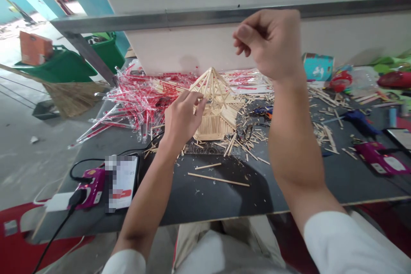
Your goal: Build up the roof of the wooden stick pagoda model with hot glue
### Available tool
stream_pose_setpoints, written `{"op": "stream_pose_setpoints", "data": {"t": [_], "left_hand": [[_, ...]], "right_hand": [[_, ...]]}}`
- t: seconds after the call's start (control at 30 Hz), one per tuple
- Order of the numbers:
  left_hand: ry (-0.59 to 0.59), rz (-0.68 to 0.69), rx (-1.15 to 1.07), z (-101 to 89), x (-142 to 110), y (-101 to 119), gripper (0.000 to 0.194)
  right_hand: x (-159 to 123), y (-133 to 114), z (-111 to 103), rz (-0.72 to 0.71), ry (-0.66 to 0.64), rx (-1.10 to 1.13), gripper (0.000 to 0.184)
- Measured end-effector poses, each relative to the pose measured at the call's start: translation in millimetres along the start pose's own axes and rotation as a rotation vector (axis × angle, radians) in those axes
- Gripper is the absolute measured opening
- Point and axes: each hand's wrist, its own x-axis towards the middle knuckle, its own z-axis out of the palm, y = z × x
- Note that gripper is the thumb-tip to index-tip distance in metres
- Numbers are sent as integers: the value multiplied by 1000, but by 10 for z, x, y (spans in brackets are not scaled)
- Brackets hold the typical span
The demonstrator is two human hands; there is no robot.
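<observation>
A small house-like model made of wooden sticks [210,127] stands on the dark table, with a pointed roof frame of bare sticks [212,81] on top. At the left side of that roof is my left hand [183,115], its thumb and fingers bent together on the sticks. My right hand [269,43] is raised high above the table at the right, away from the model. Its fingers are curled into a pinch, and anything between them is hidden. Two loose sticks [218,179] lie in front of the model.
Plastic wrappers with red print [138,98] are heaped at the left back. Broken sticks [327,135] litter the right. A blue glue gun [362,122], purple power strips [382,157], [93,188] a phone [123,184] and cables lie about. A metal rail [199,17] crosses behind.
</observation>
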Motion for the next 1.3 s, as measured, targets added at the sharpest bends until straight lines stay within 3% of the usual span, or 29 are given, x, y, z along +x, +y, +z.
{"op": "stream_pose_setpoints", "data": {"t": [0.2, 0.4, 0.53, 0.63, 0.77, 0.93, 1.07, 1.2, 1.3], "left_hand": [[-19, -27, -24, -36, -2, -1, 14], [-17, -109, 17, -14, -19, 69, 16], [-24, -105, 32, -40, -7, 68, 17], [-49, -104, 8, -77, -5, 47, 19], [-83, -135, -5, -129, -14, 51, 20], [-85, -143, 3, -197, -15, 65, 18], [-86, -130, -12, -224, -13, 47, 18], [-90, -121, -25, -230, -17, 35, 18], [-88, -114, -27, -244, -17, 26, 18]], "right_hand": [[-560, 154, -302, 84, 329, 176, 5], [-837, 225, -401, 139, 458, 198, 9], [-908, 221, -473, 150, 428, 117, 21], [-956, 184, -560, 130, 328, 62, 28], [-996, 164, -634, 128, 260, 70, 29], [-1003, 228, -576, 129, 273, 51, 10], [-987, 165, -495, 138, 345, -39, 22], [-979, 21, -454, 220, 264, -130, 45], [-984, -5, -426, 202, 211, -52, 37]]}}
